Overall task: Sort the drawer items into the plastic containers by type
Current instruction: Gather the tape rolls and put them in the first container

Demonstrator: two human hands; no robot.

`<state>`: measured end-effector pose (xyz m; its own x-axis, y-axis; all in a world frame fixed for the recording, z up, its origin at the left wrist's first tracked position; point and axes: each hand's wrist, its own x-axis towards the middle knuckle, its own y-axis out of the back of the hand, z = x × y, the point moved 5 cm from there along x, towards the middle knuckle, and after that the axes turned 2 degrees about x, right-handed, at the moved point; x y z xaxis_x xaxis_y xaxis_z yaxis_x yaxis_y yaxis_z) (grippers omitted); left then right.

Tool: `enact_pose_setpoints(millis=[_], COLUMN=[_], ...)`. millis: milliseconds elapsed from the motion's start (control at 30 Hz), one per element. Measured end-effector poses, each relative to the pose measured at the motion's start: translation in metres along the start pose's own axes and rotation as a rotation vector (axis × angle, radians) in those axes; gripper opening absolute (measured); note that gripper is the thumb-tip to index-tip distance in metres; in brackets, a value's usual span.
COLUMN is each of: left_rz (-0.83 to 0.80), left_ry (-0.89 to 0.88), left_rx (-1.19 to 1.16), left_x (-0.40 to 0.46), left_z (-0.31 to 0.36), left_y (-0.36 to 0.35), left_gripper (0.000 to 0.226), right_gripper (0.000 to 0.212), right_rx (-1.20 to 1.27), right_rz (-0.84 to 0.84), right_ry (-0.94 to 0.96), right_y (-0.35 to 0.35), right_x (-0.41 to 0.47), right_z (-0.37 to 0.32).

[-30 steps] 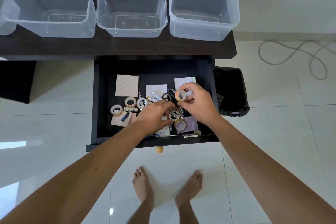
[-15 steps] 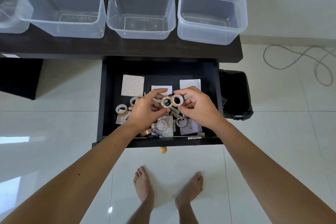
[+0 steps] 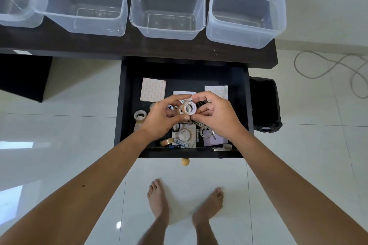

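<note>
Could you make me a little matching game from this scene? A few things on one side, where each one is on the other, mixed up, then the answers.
Things:
1. tape rolls
2. plastic containers
3. black bin
4. round knob

Places:
A. on the dark desk top
B. on the floor, right of the drawer
C. held between the left hand and right hand
D. on the drawer's front edge

Pairs: 1-C, 2-A, 3-B, 4-D

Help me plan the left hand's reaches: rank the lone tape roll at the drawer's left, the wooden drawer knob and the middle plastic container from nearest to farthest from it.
From the left hand:
1. Tape roll, just left, in the drawer.
2. Drawer knob, below, on the drawer front.
3. Middle container, up on the desk.
</note>
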<state>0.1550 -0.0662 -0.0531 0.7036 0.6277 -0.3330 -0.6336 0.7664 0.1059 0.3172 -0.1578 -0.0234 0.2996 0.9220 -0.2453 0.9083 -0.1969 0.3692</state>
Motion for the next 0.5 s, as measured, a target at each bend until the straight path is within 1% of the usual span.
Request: enact_pose_setpoints(millis=[133,233,267,333,367,433,500], left_rz=[-0.035,-0.030,-0.026,0.013,0.014,0.008,0.008], left_ry=[0.022,0.040,0.046,0.070,0.081,0.099,0.106], left_rx=[-0.007,0.010,0.011,-0.049,-0.065,-0.082,-0.107], left_x=[-0.002,-0.002,-0.003,-0.008,-0.009,-0.011,-0.012], left_z=[-0.001,-0.004,-0.005,-0.016,-0.017,-0.019,-0.019], left_y=[-0.001,0.001,0.002,0.016,0.015,0.015,0.017], left_gripper=[0.052,0.052,0.052,0.052,0.052,0.051,0.050], right_gripper=[0.046,0.042,0.042,0.043,0.046,0.052,0.052], right_rx=[-0.015,-0.127,-0.185,-0.337,-0.401,-0.509,-0.556], right_rz=[0.018,-0.017,-0.062,-0.233,-0.291,-0.372,-0.393], right_ry=[-0.050,-0.069,-0.077,-0.101,-0.101,-0.083,-0.063], right_y=[0.013,0.025,0.027,0.009,0.005,-0.003,-0.008], right_x=[-0.009,-0.012,-0.012,-0.006,-0.007,-0.009,-0.009], right_z=[0.014,0.028,0.031,0.034,0.036,0.038,0.039])
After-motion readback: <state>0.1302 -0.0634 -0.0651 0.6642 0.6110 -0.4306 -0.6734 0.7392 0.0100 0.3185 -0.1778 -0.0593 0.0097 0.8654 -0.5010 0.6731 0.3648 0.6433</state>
